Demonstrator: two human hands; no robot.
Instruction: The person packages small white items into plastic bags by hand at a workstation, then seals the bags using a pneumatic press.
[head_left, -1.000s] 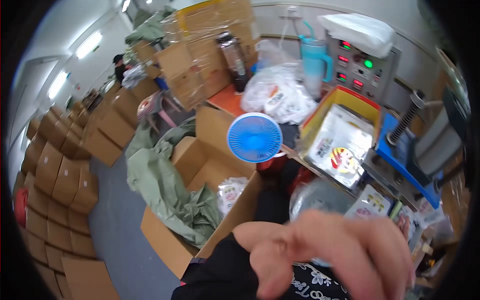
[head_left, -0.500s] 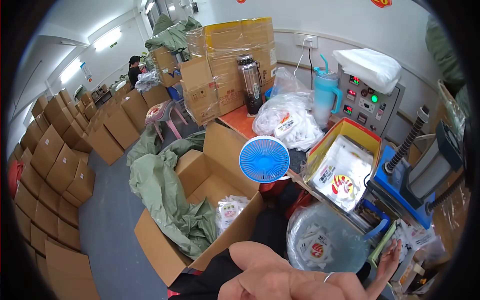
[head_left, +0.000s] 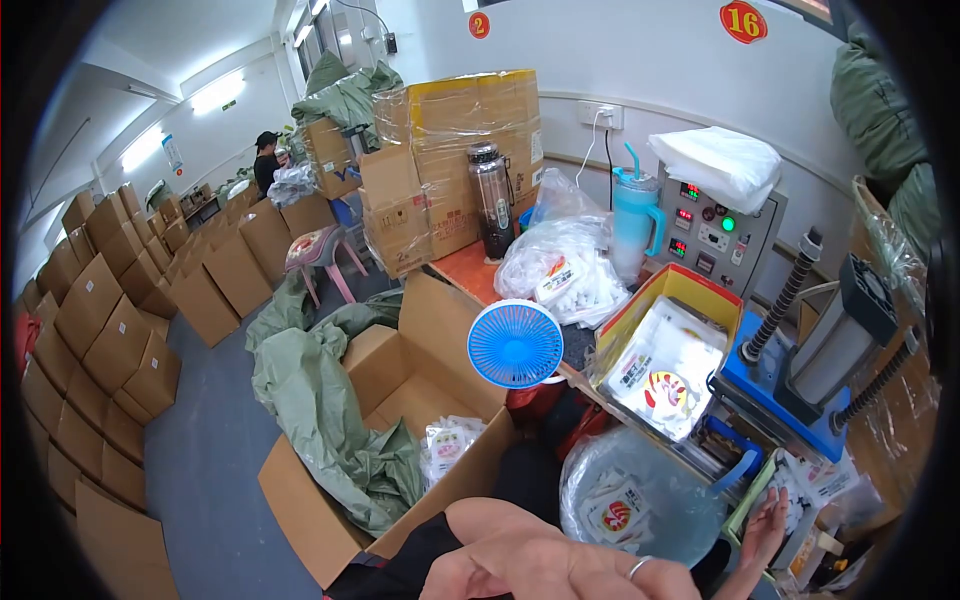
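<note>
At the bottom edge, my left hand (head_left: 560, 572), a ring on one finger, is close to the camera with its fingers curled. Its fingertips and anything in them are cut off below the frame. My right hand (head_left: 765, 528) is at the lower right, its fingers stretched out at a green-rimmed tray (head_left: 738, 517) of small white packets. Between the hands stands a clear plastic-lined tub (head_left: 690, 520) with printed white packets (head_left: 617, 508) in it. Left of my left hand is an open carton (head_left: 470, 345) holding green sheeting (head_left: 320, 430) and white packets (head_left: 450, 447).
A blue fan (head_left: 515, 343) stands at the table edge. Beside it are a red-yellow box (head_left: 733, 300) of printed bags, a tumbler (head_left: 632, 225), a flask (head_left: 490, 200) and a blue-based machine (head_left: 780, 375). Stacked cartons (head_left: 100, 310) line the left; a person (head_left: 267, 162) stands far back.
The view has tilted up slightly, so the scene sits lower and a little further left. My left hand is lower in the frame; my right hand stays at the tray.
</note>
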